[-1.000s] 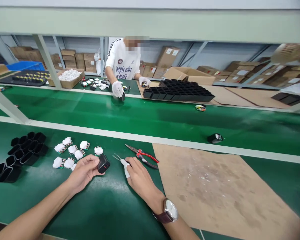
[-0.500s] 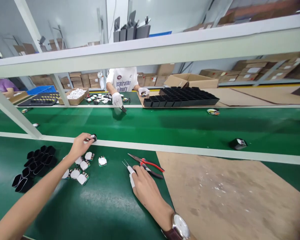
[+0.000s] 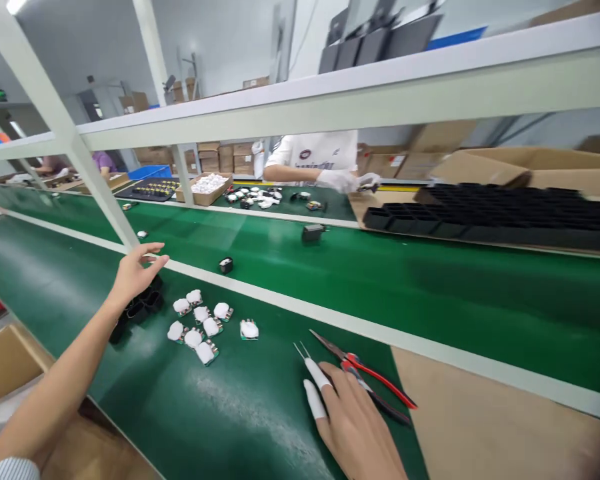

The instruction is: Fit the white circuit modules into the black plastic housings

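Observation:
Above the black plastic housings [image 3: 147, 303] on the left, my left hand [image 3: 136, 272] is open, thumb and fingers apart and nothing between them. My right hand [image 3: 353, 413] rests on the green bench, holding tweezers [image 3: 303, 351] whose two thin tips stick out past the index finger. White covers sit on its thumb and index finger. Red-and-black pliers [image 3: 360, 373] lie right beside this hand. Between my hands are several small circuit boards [image 3: 212, 326] topped with white pads. A single black housing [image 3: 225, 265] sits on the green belt [image 3: 275, 273].
A pale rail [image 3: 280, 308] separates bench and belt. One slanted post [image 3: 103, 187] rises near my left hand, under a shelf beam [image 3: 330, 110]. Cardboard [image 3: 480, 413] covers the right side. Across the belt, a co-worker's gloved hands [image 3: 345, 181] work beside many black housings [image 3: 505, 213].
My left hand has let go of the black housing on the belt and moved left to the housings. The view has swung left. Across the belt, the co-worker released a dark piece and drew back.

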A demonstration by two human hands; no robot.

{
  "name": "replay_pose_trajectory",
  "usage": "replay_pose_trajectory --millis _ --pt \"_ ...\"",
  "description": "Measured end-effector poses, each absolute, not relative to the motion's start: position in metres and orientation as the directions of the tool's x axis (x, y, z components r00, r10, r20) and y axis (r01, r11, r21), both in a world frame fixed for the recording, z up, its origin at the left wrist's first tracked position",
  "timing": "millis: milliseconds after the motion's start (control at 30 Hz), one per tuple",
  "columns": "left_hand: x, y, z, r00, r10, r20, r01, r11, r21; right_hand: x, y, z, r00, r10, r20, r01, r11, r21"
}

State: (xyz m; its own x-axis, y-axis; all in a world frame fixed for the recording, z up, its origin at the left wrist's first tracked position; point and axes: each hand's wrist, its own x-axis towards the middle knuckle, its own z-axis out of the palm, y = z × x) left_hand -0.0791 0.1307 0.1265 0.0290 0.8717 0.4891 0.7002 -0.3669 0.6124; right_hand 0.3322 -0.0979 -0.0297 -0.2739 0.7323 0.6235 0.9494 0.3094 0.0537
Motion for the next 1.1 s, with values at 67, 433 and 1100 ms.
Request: replay_pose_trajectory --millis 67,433,1100 --pt "-0.115 0.104 0.135 0.019 0.876 0.483 0.770 -0.321 0.552 0.331 -0.094 -0.028 -0.298 0.724 0.622 0.934 0.355 0.035" --pt "-0.142 0.073 0.051 0.506 0.730 0.460 0.833 -0.552 -0.042 0.248 -0.015 0.001 -0.287 0.877 0.385 0.949 0.316 -0.012" --pt "0.050 -0.003 0.022 0.795 0.540 0.277 0.323 -0.763 0.560 0.282 -0.093 -0.007 -0.228 0.871 0.434 0.937 0.318 -0.145"
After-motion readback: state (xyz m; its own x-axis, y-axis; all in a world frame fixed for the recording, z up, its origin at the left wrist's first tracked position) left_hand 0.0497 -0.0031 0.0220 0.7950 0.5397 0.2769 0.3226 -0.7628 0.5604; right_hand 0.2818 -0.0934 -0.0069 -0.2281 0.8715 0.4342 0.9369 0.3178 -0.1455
